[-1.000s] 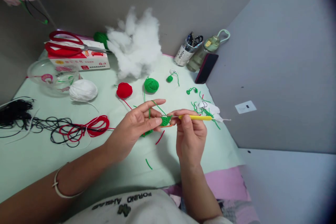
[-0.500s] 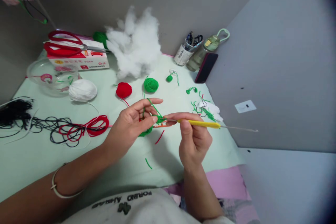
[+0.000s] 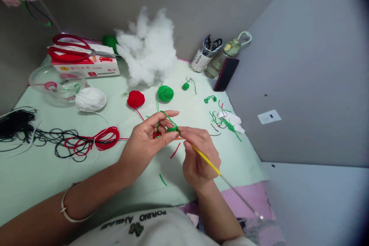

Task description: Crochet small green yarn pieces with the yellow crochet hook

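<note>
Between the thumb and fingers of my left hand point(image 3: 148, 132) is a small piece of green crochet work point(image 3: 172, 129). Green yarn runs over my raised left index finger and back to a green yarn ball point(image 3: 165, 93). My right hand point(image 3: 200, 153) grips a crochet hook with a yellow handle point(image 3: 209, 160). Its front tip meets the green work but is hidden by my fingers, while the metal rear end slants down to the right. Beneath my left hand a bit of red and green point(image 3: 156, 135) shows, partly covered.
A red yarn ball point(image 3: 135, 99), a white yarn ball point(image 3: 90, 99) and tangled cords point(image 3: 106, 138) lie to the left. Behind are white stuffing point(image 3: 150, 50) and red-handled scissors point(image 3: 72, 48) on a box. A phone point(image 3: 227, 74), bottle point(image 3: 219, 59) and yarn scraps point(image 3: 227, 123) are at right.
My right hand has moved left and turned, so the hook's rear end has swung from nearly level to pointing down right. The fingertips of both hands are closer together.
</note>
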Demonstrator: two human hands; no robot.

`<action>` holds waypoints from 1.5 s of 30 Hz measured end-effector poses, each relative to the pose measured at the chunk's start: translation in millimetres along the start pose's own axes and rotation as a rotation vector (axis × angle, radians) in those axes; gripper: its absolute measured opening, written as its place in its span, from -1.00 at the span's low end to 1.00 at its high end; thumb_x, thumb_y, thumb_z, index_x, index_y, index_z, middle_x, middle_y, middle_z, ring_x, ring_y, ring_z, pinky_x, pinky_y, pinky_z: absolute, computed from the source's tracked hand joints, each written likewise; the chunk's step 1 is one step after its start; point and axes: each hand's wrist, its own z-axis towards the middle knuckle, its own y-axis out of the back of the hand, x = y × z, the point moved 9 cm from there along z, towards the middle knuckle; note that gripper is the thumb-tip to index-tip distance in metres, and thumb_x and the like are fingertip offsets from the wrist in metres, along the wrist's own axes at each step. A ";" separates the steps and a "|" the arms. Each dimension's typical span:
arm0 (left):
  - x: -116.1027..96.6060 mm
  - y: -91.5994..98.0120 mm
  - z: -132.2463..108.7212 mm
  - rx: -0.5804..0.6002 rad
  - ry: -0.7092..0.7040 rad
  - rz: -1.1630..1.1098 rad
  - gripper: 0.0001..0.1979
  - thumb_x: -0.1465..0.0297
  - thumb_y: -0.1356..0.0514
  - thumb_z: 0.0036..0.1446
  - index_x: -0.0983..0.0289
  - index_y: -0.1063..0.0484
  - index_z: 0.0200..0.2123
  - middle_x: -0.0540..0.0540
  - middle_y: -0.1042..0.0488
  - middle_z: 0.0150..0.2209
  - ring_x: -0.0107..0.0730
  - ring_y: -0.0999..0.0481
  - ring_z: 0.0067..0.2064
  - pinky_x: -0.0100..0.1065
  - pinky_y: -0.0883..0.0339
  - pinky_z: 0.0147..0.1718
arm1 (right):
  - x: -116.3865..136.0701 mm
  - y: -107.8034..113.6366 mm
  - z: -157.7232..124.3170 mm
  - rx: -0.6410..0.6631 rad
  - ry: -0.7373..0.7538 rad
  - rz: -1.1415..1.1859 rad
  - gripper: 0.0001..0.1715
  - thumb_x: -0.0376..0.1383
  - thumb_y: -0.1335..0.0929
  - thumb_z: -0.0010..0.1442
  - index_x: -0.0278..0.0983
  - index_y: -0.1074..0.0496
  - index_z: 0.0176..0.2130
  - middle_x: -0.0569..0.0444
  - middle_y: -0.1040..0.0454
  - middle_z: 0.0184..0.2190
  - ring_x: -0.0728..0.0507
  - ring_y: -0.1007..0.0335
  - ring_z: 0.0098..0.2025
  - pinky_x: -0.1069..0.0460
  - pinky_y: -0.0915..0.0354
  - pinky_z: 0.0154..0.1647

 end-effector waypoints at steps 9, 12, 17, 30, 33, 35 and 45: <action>18.7 -14.9 3.1 0.172 0.331 -0.398 -0.60 0.38 -0.43 0.15 0.27 -0.61 0.07 -0.14 -0.22 -0.52 -0.62 -0.02 -0.52 -0.51 -0.09 -0.48 | -17.7 8.7 -1.4 -0.079 -0.128 0.045 -0.69 -0.37 -0.34 0.40 -0.06 -0.60 -0.01 0.03 -0.67 -0.20 -0.16 -0.61 -0.21 -0.09 -0.56 -0.26; 8.5 -9.8 5.6 0.147 0.247 -0.332 -0.59 0.41 -0.42 0.15 0.22 -0.61 0.08 -0.11 -0.29 -0.48 -0.61 -0.07 -0.50 -0.50 -0.06 -0.48 | -37.8 10.0 2.3 -0.139 -0.396 0.355 -0.76 -0.31 -0.32 0.43 -0.14 -0.61 -0.13 0.07 -0.62 -0.32 -0.09 -0.54 -0.35 -0.04 -0.51 -0.37; 5.3 -9.7 2.5 0.131 0.144 -0.179 -0.56 0.35 -0.46 0.12 0.13 -0.63 0.09 -0.03 -0.47 -0.32 -0.48 -0.35 -0.35 -0.44 -0.21 -0.37 | -33.8 -1.0 4.4 -0.060 -0.390 0.338 -0.78 -0.34 -0.35 0.40 -0.13 -0.62 -0.14 0.05 -0.67 -0.25 -0.14 -0.61 -0.21 -0.03 -0.52 -0.33; 13.2 -8.2 6.3 0.136 0.219 -0.287 -0.72 0.35 -0.43 0.16 0.11 -0.70 -0.03 -0.02 -0.46 -0.34 -0.52 -0.33 -0.37 -0.46 -0.28 -0.34 | -40.2 5.3 4.5 -0.122 -0.434 0.412 -0.77 -0.34 -0.36 0.40 -0.11 -0.64 -0.15 0.09 -0.63 -0.30 -0.07 -0.54 -0.33 -0.01 -0.48 -0.36; 11.6 -11.7 4.2 0.169 0.170 -0.194 -0.70 0.35 -0.42 0.19 0.08 -0.68 0.01 -0.01 -0.53 -0.31 -0.47 -0.42 -0.31 -0.44 -0.31 -0.27 | -42.6 -0.8 3.2 -0.064 -0.468 0.399 -0.82 -0.30 -0.39 0.38 -0.15 -0.65 -0.17 0.06 -0.66 -0.27 -0.11 -0.58 -0.23 -0.02 -0.51 -0.29; 11.6 -15.0 3.1 0.207 0.152 -0.174 -0.72 0.34 -0.40 0.22 0.07 -0.68 0.01 0.01 -0.58 -0.24 -0.44 -0.47 -0.25 -0.40 -0.34 -0.19 | -48.9 0.8 -0.6 -0.079 -0.519 0.395 -0.83 -0.28 -0.39 0.38 -0.16 -0.65 -0.17 0.06 -0.66 -0.27 -0.09 -0.58 -0.27 -0.02 -0.51 -0.28; 6.9 -1.4 4.6 0.135 0.100 -0.060 -0.75 0.35 -0.39 0.20 0.03 -0.68 -0.03 -0.03 -0.49 -0.26 -0.47 -0.41 -0.25 -0.43 -0.25 -0.29 | -50.5 2.1 -2.1 -0.055 -0.592 0.526 -0.78 -0.24 -0.31 0.46 -0.19 -0.55 -0.17 0.08 -0.67 -0.28 -0.08 -0.63 -0.31 -0.01 -0.57 -0.28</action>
